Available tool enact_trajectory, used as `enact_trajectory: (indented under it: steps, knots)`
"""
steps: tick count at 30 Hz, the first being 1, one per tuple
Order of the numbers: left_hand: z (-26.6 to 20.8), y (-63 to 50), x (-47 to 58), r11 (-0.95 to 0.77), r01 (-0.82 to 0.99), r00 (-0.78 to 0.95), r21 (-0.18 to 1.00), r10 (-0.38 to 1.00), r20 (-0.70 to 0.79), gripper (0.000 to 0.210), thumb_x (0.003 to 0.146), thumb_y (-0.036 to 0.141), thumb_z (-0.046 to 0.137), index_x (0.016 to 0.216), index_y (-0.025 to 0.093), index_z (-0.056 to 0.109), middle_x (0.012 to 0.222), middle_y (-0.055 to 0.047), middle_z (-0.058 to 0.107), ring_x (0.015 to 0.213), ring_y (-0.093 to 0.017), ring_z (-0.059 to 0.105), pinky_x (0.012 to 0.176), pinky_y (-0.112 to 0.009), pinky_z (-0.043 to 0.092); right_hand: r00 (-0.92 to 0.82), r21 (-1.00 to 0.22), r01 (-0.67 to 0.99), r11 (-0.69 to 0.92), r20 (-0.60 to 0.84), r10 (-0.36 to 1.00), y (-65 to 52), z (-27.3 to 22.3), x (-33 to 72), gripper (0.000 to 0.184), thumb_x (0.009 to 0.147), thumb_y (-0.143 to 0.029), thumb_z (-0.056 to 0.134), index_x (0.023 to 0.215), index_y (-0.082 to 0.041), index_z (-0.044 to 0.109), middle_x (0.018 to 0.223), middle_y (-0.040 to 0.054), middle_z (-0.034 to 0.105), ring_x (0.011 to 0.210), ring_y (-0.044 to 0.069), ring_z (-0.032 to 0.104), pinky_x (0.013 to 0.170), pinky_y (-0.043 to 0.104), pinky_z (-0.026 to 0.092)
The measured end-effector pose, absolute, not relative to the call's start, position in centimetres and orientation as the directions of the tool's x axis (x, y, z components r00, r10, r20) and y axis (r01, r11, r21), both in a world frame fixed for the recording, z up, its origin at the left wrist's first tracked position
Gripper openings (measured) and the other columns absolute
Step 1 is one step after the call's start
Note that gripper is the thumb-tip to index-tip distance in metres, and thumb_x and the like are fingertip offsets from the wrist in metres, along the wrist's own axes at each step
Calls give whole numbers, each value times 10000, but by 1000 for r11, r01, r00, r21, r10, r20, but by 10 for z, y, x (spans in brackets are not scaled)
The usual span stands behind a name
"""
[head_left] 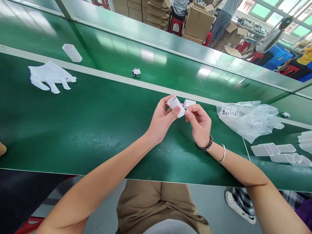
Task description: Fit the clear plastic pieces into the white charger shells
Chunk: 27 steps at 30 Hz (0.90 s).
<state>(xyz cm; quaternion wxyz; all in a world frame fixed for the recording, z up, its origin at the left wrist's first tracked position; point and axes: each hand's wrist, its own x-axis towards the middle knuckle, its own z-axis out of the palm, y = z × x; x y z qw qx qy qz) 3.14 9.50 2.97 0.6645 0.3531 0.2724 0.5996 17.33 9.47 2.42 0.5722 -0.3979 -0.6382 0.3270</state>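
Observation:
My left hand (161, 119) is closed around a small white rectangular plastic sleeve (175, 106), tilted, with an open end facing up and away. At the sleeve's lower right end, my right hand (200, 125) is closed in a pinch, thumb against forefinger. Whatever lies between those fingertips is too small to make out. Just beyond the right fingers, another white sleeve (189, 103) rests on the green table. A bead bracelet and a silver bangle circle my right wrist.
A white glove (51, 77) and a white sleeve (72, 53) lie at left. A small circuit-board part (136, 72) sits beyond the pale strip. To the right are a labelled clear plastic bag (251, 117), another small part (284, 114) and several translucent sleeves (264, 149).

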Motion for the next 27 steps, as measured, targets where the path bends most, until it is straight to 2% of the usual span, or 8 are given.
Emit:
enact_trajectory:
  steps: [5, 10, 14, 17, 21, 27]
  knots:
    - [32, 93, 32, 10, -576, 128, 818, 989, 78, 475, 756, 355, 806, 1140, 245, 549, 1110, -34, 567, 1179, -247, 594, 969, -356, 523, 27, -867, 186, 462, 474, 880, 93, 25, 172, 255, 908, -483, 639, 847, -247, 565, 856, 29, 528, 682, 156, 499, 591, 325, 436]
    - [30, 94, 31, -57, -542, 101, 839, 986, 133, 480, 752, 356, 812, 1141, 252, 552, 1090, -27, 550, 1149, -236, 598, 994, -366, 495, 15, -872, 145, 467, 474, 880, 93, 27, 172, 233, 897, -446, 673, 825, -237, 596, 844, 22, 538, 696, 146, 505, 601, 311, 429]
    - [29, 96, 29, -95, -522, 117, 848, 976, 181, 487, 744, 372, 821, 1140, 254, 563, 1061, -22, 542, 1100, -221, 615, 942, -337, 510, -41, -907, 84, 412, 410, 911, 94, 30, 177, 237, 871, -434, 708, 807, -229, 608, 818, 8, 548, 676, 130, 498, 612, 297, 447]
    - [30, 98, 26, -126, -489, 138, 863, 966, 219, 462, 766, 358, 805, 1154, 252, 577, 1070, -28, 560, 1066, -206, 622, 887, -307, 523, -116, -946, -30, 324, 325, 939, 97, 33, 182, 209, 844, -387, 748, 827, -218, 627, 801, -8, 576, 662, 111, 522, 624, 276, 465]
    - [33, 98, 22, -119, -480, 159, 869, 963, 219, 432, 767, 313, 807, 1144, 237, 609, 1063, -28, 580, 1027, -188, 630, 847, -280, 541, -258, -977, -173, 123, 166, 952, 101, 40, 189, 203, 798, -335, 800, 825, -200, 650, 753, -23, 600, 642, 93, 559, 625, 247, 487]
    - [37, 97, 21, -14, -501, 205, 865, 970, 134, 449, 741, 317, 827, 1127, 214, 622, 1046, -37, 637, 997, -197, 651, 825, -289, 548, -388, -978, -200, -65, 18, 921, 105, 49, 196, 229, 764, -319, 833, 799, -184, 652, 691, -27, 609, 632, 84, 559, 628, 223, 488]
